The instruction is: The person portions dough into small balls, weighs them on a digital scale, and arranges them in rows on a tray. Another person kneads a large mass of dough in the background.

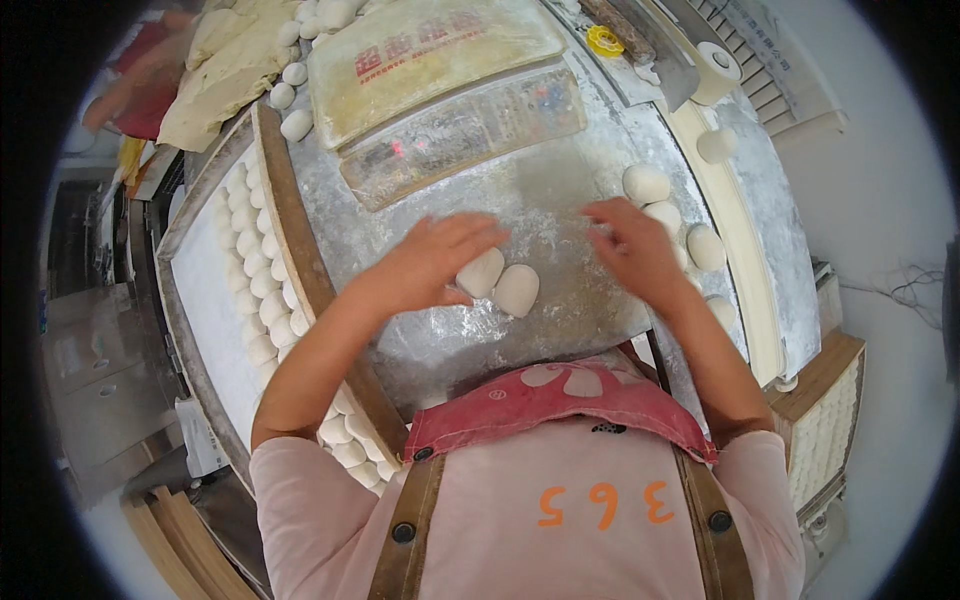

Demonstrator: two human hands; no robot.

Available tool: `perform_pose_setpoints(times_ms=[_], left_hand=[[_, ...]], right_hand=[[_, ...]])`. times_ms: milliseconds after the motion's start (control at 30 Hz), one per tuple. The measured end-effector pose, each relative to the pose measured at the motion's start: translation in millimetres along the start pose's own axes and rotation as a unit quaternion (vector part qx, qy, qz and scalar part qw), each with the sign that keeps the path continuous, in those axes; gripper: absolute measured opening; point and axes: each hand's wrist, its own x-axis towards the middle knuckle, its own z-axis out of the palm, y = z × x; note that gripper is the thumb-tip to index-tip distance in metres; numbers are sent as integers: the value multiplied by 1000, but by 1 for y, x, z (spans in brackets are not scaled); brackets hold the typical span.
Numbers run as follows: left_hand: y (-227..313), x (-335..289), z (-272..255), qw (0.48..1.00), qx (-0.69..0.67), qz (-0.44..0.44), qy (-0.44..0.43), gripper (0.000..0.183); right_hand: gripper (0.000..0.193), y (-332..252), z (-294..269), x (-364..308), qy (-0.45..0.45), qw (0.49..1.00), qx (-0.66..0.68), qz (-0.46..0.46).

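Two smooth, pale dough balls, a left one (480, 273) and a right one (516, 291), sit side by side on the floury metal worktop (430, 345). My left hand (430, 262) curves round the left dough ball, with fingers over its far side and the thumb at its near side. To the right of both balls, my right hand (635, 250) hovers with bent fingers apart and nothing visible in them. Beyond that hand, several more dough balls (646, 184) cluster beside a cream conveyor belt (735, 230).
A wood-edged tray (290, 215) holds rows of dough pieces on my left. Clear plastic-topped panels (460, 130) lie across the far worktop. A dough sheet (215, 80) is at the far left, near another person's arm (135, 80). Another filled tray (825, 425) stands low at right.
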Motion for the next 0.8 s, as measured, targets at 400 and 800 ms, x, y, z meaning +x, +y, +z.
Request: perform_pose_setpoints(times_ms=[400,800], left_hand=[[21,-5,47,990,74,-108,46,84],[-3,-29,31,977,-15,-214,18,90]], right_hand=[[48,142,-152,-199,225,889,-190,350],[46,136,-136,-165,175,892,-305,283]])
